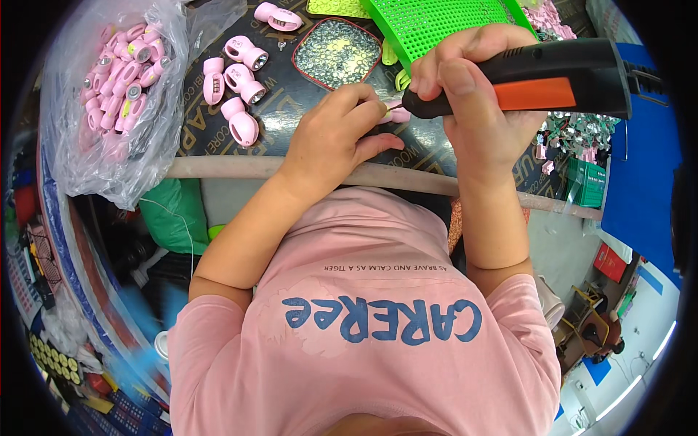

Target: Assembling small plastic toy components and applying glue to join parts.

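My right hand (476, 102) is wrapped round a black electric screwdriver (556, 80) with an orange panel, lying level and tip to the left. Its tip meets a small pink plastic part (396, 114) on the dark tabletop. Bent over that part, my left hand (331, 134) steadies it with thumb and fingers curled; much of the part is hidden. Left of my left hand lie several pink toy flashlights (241, 122), some with silvery lamp ends. Just beyond it stands a red-rimmed tray (296, 61) of small clear round pieces.
A clear plastic bag (163, 134) full of pink flashlights sits at the far left. A bright green perforated tray (451, 22) stands at the back. Shiny metal pieces (582, 134) are heaped at the right, near a green basket (586, 183). The table's pale edge (396, 174) runs before me.
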Tool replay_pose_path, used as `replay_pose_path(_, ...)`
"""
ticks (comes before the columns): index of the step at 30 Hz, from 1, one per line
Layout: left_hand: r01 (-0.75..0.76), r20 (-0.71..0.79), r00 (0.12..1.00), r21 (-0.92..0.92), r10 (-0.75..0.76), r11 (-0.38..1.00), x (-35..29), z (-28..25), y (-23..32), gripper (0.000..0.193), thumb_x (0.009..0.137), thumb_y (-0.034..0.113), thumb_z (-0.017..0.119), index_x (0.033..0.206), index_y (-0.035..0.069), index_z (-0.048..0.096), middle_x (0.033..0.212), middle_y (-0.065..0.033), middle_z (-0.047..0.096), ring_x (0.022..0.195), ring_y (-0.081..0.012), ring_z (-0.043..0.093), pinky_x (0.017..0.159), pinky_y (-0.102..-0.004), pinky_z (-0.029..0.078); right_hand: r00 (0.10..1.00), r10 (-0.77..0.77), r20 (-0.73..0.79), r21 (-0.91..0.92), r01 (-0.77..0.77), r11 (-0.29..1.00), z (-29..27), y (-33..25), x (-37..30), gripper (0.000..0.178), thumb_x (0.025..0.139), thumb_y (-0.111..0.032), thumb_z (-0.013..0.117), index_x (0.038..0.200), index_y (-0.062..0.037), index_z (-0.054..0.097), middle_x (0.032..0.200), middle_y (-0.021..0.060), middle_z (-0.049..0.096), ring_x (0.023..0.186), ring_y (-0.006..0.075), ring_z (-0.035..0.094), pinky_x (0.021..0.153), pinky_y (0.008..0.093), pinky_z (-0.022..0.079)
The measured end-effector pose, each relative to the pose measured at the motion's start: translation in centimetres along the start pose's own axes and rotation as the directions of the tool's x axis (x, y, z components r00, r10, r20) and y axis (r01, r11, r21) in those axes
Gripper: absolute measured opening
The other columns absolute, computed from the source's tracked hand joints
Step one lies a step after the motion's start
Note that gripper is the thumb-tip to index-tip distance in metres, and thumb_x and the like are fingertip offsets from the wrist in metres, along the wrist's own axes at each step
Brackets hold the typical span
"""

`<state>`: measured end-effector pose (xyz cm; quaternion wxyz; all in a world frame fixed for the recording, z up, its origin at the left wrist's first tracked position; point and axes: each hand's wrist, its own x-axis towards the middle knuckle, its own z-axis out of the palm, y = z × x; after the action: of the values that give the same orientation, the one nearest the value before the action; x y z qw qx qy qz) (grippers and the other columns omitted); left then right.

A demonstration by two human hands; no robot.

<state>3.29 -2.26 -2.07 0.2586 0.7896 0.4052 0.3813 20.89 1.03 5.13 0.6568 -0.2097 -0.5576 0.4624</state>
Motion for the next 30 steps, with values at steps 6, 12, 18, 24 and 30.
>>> replay_pose_path(6,-0.078,-0.028,0.996,0.067,0.080,0.995,0.2,0.2,-0.5,0.029,0.078,0.016,0.081,0.101,0.009,0.065,0.105,-0.0084,0.063,0.092,-0.0316,0.065,0.077,-0.0420,0.054,0.999,0.016,0.041,-0.021,-0.015,1.000,-0.5,0.2,0.1,0.026,0.092,0.010,0.063,0.110,-0.0030,0.050,0.083,0.0137,0.062,0.066,0.0215,0.062,0.067,0.0418,0.057)
replay_pose_path(12,-0.088,-0.021,0.996,0.073,0.090,0.993,0.5,0.3,-0.4,0.031,0.075,0.018,0.083,0.099,0.008,0.065,0.104,-0.0088,0.064,0.092,-0.0321,0.065,0.077,-0.0417,0.054,0.999,0.019,0.029,-0.008,-0.019,1.000,-0.3,0.2,-0.1,0.025,0.092,0.010,0.062,0.110,-0.0027,0.050,0.083,0.0134,0.062,0.066,0.0213,0.062,0.067,0.0415,0.057)
replay_pose_path(18,-0.011,-0.005,1.000,0.017,0.011,1.000,0.2,-0.3,0.7,0.034,0.076,0.001,0.077,0.109,0.005,0.070,0.118,-0.0129,0.068,0.097,-0.0337,0.068,0.082,-0.0404,0.057,0.999,0.004,0.048,-0.013,-0.004,1.000,-0.6,0.3,-0.1,0.026,0.092,0.012,0.060,0.111,-0.0028,0.050,0.084,0.0134,0.062,0.066,0.0214,0.062,0.067,0.0415,0.057)
replay_pose_path(24,-0.064,-0.063,0.996,0.029,0.065,0.998,0.2,0.2,0.2,0.033,0.072,-0.003,0.071,0.103,0.005,0.066,0.109,-0.0113,0.067,0.096,-0.0337,0.067,0.081,-0.0424,0.057,0.998,-0.006,0.065,-0.016,0.007,1.000,-0.6,0.3,-0.2,0.027,0.092,0.013,0.059,0.112,-0.0034,0.050,0.084,0.0134,0.061,0.066,0.0207,0.061,0.067,0.0409,0.057)
replay_pose_path(30,-0.090,-0.052,0.995,0.006,0.090,0.996,0.4,0.0,-0.1,0.035,0.071,-0.004,0.071,0.104,0.005,0.065,0.107,-0.0113,0.067,0.096,-0.0334,0.068,0.081,-0.0419,0.057,0.995,-0.009,0.104,-0.038,0.013,0.999,-0.5,0.5,-0.2,0.031,0.092,0.015,0.057,0.114,-0.0040,0.048,0.085,0.0128,0.060,0.066,0.0199,0.060,0.068,0.0401,0.056)
